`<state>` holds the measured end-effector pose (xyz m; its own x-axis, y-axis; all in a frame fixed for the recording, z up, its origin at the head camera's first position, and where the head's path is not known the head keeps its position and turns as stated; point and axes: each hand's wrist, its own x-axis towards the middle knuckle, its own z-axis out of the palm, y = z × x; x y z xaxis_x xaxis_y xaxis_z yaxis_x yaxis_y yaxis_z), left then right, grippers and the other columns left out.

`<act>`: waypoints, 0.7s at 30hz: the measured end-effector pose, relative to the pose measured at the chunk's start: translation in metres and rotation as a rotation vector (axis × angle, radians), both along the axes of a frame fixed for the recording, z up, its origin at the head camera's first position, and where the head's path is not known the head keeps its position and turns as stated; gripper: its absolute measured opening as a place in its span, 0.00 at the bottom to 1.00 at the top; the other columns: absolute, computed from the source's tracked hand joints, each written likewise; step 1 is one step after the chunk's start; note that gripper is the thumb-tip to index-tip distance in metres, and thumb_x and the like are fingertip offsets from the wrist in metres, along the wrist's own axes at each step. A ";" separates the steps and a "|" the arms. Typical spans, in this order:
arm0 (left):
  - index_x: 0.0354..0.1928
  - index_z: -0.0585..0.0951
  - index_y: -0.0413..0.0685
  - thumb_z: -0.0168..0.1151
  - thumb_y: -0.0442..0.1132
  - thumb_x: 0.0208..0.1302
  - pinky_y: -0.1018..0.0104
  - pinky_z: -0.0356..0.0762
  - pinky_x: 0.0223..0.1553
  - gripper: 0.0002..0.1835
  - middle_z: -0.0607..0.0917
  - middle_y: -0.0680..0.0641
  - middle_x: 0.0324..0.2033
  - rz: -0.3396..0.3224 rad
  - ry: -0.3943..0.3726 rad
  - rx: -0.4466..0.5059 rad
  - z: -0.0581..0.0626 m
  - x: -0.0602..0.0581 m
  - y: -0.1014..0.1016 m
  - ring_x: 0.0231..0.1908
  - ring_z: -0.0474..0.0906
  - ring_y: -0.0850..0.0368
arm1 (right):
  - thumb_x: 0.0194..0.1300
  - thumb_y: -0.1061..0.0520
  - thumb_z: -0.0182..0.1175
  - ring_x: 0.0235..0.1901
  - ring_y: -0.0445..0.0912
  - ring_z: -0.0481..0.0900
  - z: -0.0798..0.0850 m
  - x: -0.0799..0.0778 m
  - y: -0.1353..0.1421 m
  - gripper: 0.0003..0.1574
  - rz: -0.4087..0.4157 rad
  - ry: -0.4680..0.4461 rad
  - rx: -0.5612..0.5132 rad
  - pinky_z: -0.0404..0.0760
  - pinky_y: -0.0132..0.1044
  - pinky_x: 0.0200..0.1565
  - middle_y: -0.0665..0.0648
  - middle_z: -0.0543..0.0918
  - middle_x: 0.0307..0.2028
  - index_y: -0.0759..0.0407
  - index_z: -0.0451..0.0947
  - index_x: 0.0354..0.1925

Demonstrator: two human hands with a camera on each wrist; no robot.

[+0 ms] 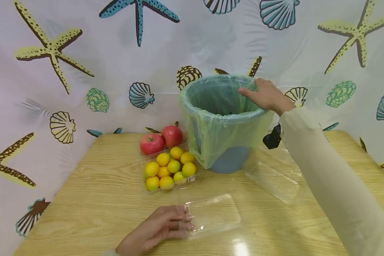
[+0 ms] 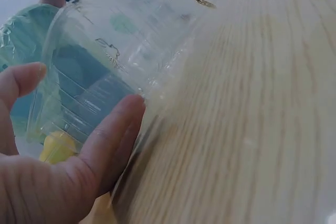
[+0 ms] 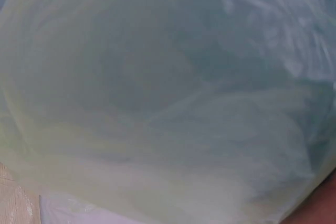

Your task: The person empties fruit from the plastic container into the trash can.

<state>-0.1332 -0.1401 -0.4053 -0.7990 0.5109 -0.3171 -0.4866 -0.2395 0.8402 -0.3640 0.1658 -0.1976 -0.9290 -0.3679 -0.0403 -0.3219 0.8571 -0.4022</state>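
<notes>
Head view: right hand (image 1: 268, 94) over rim (image 1: 228, 118) of bin (image 1: 231, 160), upper centre, probably steadying liner (image 1: 205, 144) folded outward; grip hidden, cannot tell. Left hand (image 1: 156, 225), lower centre: fingers (image 1: 175, 216) extended against clear tray (image 1: 214, 215) on worktop (image 1: 108, 177). Left wrist: thumb (image 2: 21, 83) apart. Right wrist: blurred, apparently liner; no legible writing.

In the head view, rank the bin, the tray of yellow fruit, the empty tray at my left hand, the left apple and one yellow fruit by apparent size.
1. Bin
2. Tray of yellow fruit and empty tray, too close to rank; the empty one is nearer the camera
3. Left apple
4. One yellow fruit
</notes>
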 end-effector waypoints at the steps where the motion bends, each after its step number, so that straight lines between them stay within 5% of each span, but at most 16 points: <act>1: 0.49 0.74 0.44 0.53 0.40 0.70 0.63 0.81 0.49 0.11 0.83 0.50 0.42 0.004 -0.001 -0.002 -0.001 -0.001 0.001 0.46 0.82 0.57 | 0.70 0.29 0.32 0.73 0.63 0.32 0.000 0.000 0.000 0.56 -0.002 0.000 -0.001 0.39 0.58 0.72 0.69 0.35 0.74 0.68 0.31 0.73; 8: 0.54 0.69 0.33 0.56 0.38 0.68 0.68 0.81 0.48 0.18 0.83 0.50 0.41 0.029 0.038 -0.073 -0.003 -0.006 0.007 0.43 0.82 0.61 | 0.70 0.29 0.33 0.74 0.62 0.33 0.000 0.002 0.000 0.55 0.001 0.005 -0.003 0.40 0.57 0.72 0.69 0.36 0.74 0.68 0.32 0.73; 21: 0.55 0.71 0.29 0.59 0.38 0.66 0.69 0.82 0.44 0.21 0.82 0.50 0.36 0.059 0.058 -0.261 0.002 -0.013 0.004 0.37 0.82 0.62 | 0.71 0.31 0.34 0.74 0.62 0.34 0.001 0.003 -0.002 0.54 -0.007 0.001 -0.002 0.42 0.58 0.72 0.69 0.37 0.74 0.68 0.32 0.73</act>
